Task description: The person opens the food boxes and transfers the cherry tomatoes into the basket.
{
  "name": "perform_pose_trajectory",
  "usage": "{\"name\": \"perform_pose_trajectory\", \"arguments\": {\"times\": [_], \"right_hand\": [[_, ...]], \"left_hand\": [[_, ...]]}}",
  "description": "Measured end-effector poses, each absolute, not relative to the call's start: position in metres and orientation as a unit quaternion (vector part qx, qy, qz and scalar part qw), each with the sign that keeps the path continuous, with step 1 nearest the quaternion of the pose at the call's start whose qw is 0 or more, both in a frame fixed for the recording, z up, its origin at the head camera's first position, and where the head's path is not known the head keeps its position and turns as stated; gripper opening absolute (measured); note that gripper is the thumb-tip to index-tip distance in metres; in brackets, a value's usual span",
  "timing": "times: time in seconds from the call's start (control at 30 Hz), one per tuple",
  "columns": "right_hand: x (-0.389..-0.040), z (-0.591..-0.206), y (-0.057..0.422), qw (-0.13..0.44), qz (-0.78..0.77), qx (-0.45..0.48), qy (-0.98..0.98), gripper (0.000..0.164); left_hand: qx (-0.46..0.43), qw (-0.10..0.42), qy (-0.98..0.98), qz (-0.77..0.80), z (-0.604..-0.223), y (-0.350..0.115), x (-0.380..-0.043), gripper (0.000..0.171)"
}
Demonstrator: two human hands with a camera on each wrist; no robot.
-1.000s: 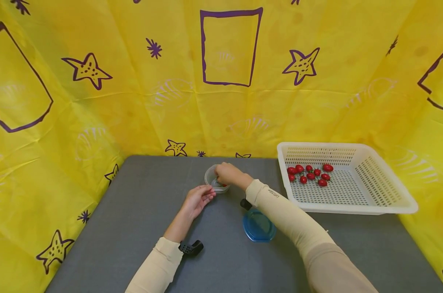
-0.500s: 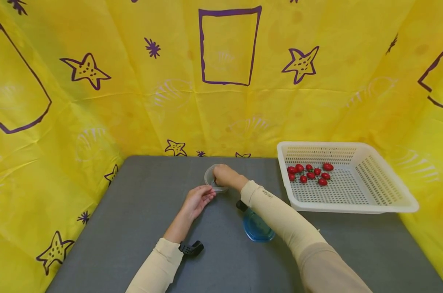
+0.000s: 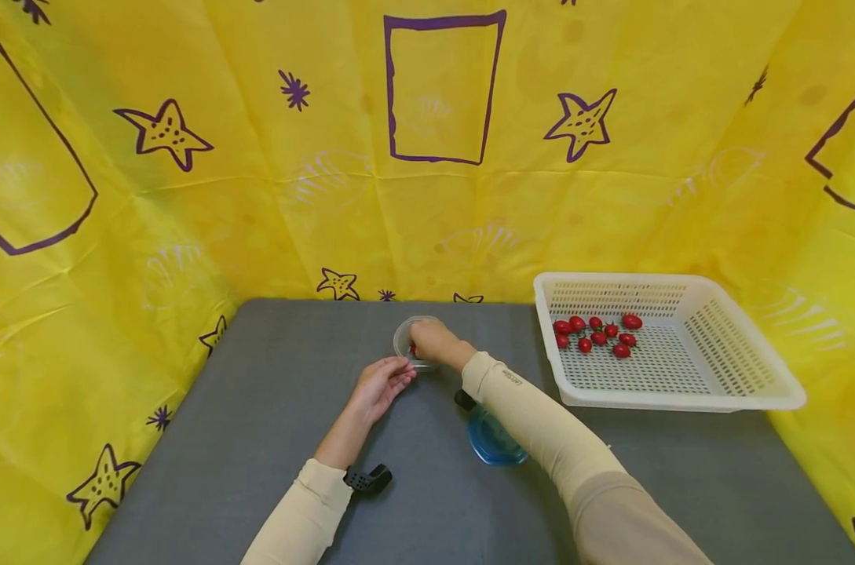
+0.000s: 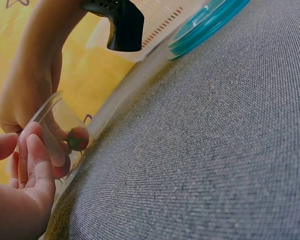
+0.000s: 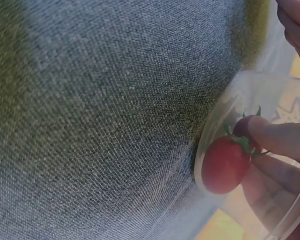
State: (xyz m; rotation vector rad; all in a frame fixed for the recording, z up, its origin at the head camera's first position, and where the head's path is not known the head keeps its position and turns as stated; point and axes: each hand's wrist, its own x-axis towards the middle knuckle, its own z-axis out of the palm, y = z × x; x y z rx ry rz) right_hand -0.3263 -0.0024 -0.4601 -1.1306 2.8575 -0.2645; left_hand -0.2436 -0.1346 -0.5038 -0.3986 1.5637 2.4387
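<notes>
A clear plastic container (image 3: 402, 339) stands on the grey table. My left hand (image 3: 383, 386) pinches its near rim between thumb and fingers. Inside the container is my right hand (image 3: 436, 342), its thumb and fingers round a cherry tomato (image 5: 244, 126) that they partly hide. Another cherry tomato (image 5: 225, 165) with a green stem lies against the container wall. Through that wall the left wrist view shows one tomato (image 4: 78, 138) near the right fingers. The blue lid (image 3: 494, 439) lies on the table, partly under the right forearm.
A white perforated basket (image 3: 688, 399) stands at the right, with several cherry tomatoes (image 3: 599, 338) in its left part. The grey table (image 3: 257, 439) reaches back to a yellow patterned cloth (image 3: 441, 220). Each wrist wears a black band (image 3: 368, 479).
My right hand has shifted slightly left inside the container, and its forearm has swung left over the lid. The left hand keeps its hold on the rim.
</notes>
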Motion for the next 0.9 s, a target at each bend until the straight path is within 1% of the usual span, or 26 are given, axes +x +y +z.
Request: {"name": "perform_pose_trajectory", "arguments": {"times": [0.17,0.37,0.57,0.9], "right_hand": [[-0.3254,-0.4604,-0.0033,0.033,-0.078,-0.358,0.930,0.006],[-0.3262,-0.4608,-0.0039,0.036,-0.075,-0.351,0.933,0.006],[-0.3271,-0.4615,-0.0040,0.042,-0.075,-0.349,0.933,0.007],[-0.3266,-0.4601,-0.0024,0.048,-0.095,-0.346,0.932,0.008]], "left_hand": [[-0.128,0.105,0.532,0.831,-0.5046,-0.1352,-0.2428,0.006],[-0.114,0.104,0.528,0.835,-0.5047,-0.1360,-0.2418,0.013],[-0.114,0.109,0.523,0.837,-0.5058,-0.1360,-0.2428,0.013],[-0.116,0.102,0.523,0.838,-0.5063,-0.1353,-0.2432,0.016]]}}
